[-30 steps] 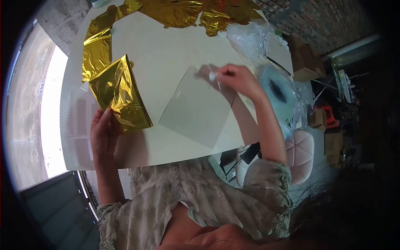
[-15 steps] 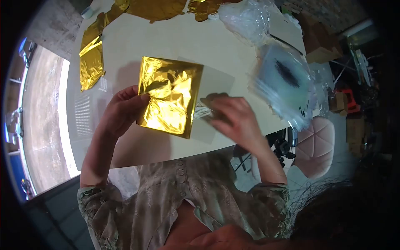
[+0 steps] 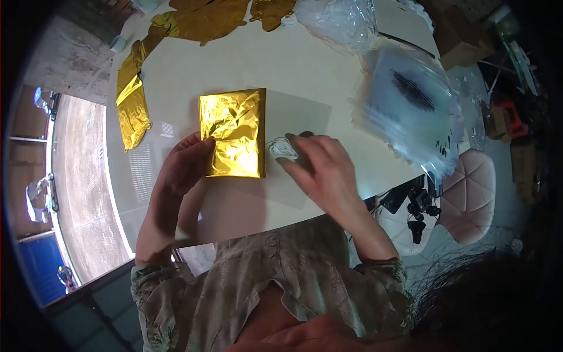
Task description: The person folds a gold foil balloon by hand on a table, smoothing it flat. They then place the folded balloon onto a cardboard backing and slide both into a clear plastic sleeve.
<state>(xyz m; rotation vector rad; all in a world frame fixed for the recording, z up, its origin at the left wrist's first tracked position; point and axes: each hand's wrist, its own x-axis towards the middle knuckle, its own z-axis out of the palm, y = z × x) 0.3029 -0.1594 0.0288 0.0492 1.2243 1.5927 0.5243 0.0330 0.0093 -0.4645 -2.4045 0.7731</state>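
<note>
My left hand grips the left edge of a flat gold foil packet, thumb on top of its crinkled face. The packet is held up over the table. Just right of it, my right hand has its thumb and fingers curled around a small coil of thin white string. The coil's loops show between the fingertips, close to the packet's right edge. Behind them, a pale translucent sheet lies on the white table.
Gold foil sheets lie along the far edge, with a folded foil strip at the left. At right are a stack of clear plastic bags and crumpled clear plastic. A pink padded chair stands beyond the table's right side.
The gold packet has turned more upright and shifted slightly left. My right hand has moved a little left with the string and no longer blurs. The camera view has shifted slightly.
</note>
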